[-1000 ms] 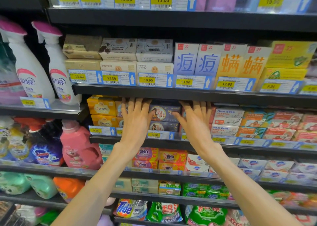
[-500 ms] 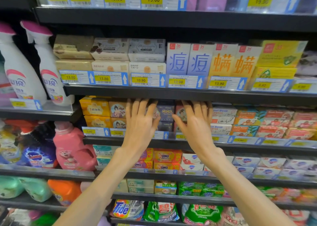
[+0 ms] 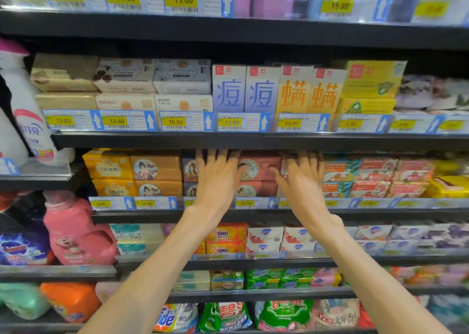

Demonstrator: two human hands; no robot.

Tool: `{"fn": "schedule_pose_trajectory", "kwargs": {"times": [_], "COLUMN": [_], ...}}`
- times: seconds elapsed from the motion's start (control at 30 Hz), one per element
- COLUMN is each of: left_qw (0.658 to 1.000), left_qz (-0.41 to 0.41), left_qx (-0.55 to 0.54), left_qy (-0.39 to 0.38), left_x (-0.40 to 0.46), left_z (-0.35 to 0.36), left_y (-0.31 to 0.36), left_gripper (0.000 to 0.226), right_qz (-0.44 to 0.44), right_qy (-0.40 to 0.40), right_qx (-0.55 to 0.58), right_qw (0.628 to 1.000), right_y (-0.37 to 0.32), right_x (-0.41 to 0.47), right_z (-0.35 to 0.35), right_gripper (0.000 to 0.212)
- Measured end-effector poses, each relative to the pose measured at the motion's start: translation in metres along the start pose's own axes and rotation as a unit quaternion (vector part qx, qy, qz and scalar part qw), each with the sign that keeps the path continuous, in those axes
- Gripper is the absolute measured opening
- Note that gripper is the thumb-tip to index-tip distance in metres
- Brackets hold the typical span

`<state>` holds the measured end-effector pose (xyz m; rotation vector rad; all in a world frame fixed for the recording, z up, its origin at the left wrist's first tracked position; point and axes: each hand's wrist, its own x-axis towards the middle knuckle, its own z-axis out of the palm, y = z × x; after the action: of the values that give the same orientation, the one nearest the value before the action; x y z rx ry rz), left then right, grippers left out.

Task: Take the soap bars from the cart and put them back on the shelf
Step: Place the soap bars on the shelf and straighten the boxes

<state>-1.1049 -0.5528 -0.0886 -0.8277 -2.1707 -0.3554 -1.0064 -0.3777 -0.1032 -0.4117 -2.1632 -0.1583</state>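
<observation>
Both my hands reach into the soap shelf (image 3: 253,215) at mid height. My left hand (image 3: 218,179) lies flat with fingers spread over a stack of dark purple soap boxes (image 3: 189,171). My right hand (image 3: 300,181) is spread beside it, to the right of two stacked dark red soap boxes (image 3: 258,167) that show between the hands. Neither hand grips anything that I can see. Brown soap boxes (image 3: 156,167) and yellow ones (image 3: 107,165) stand to the left. The cart is out of view.
The shelf above (image 3: 253,141) overhangs my fingertips. Goat soap boxes (image 3: 375,174) fill the right. Pink detergent bottle (image 3: 73,232) and spray bottle (image 3: 30,120) stand at left. Lower shelves hold OMO bars (image 3: 225,237) and bagged detergent (image 3: 224,316).
Both hands slid right along the shelf. The dark red boxes now show between them, where purple boxes showed before. The view shifted right too.
</observation>
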Motion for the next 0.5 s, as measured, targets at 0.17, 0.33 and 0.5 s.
{"fn": "schedule_pose_trajectory", "kwargs": {"times": [0.17, 0.33, 0.5], "left_qw": [1.0, 1.0, 1.0], "left_qz": [-0.007, -0.013, -0.023], "left_qx": [0.004, 0.003, 0.005], "left_qy": [0.0, 0.001, -0.003], "left_x": [0.0017, 0.0016, 0.0029], "left_z": [0.0032, 0.0042, 0.003], "left_y": [0.0, 0.0013, 0.0025], "left_gripper": [0.047, 0.048, 0.044], "right_qz": [0.011, 0.002, 0.026], "right_qy": [-0.004, -0.006, -0.049], "right_qx": [0.037, 0.052, 0.04], "right_qw": [0.999, 0.999, 0.998], "right_y": [-0.0002, 0.0033, 0.0027], "right_x": [0.0003, 0.0012, 0.0032], "right_z": [-0.0019, -0.0014, 0.0], "right_gripper": [0.045, 0.048, 0.055]}}
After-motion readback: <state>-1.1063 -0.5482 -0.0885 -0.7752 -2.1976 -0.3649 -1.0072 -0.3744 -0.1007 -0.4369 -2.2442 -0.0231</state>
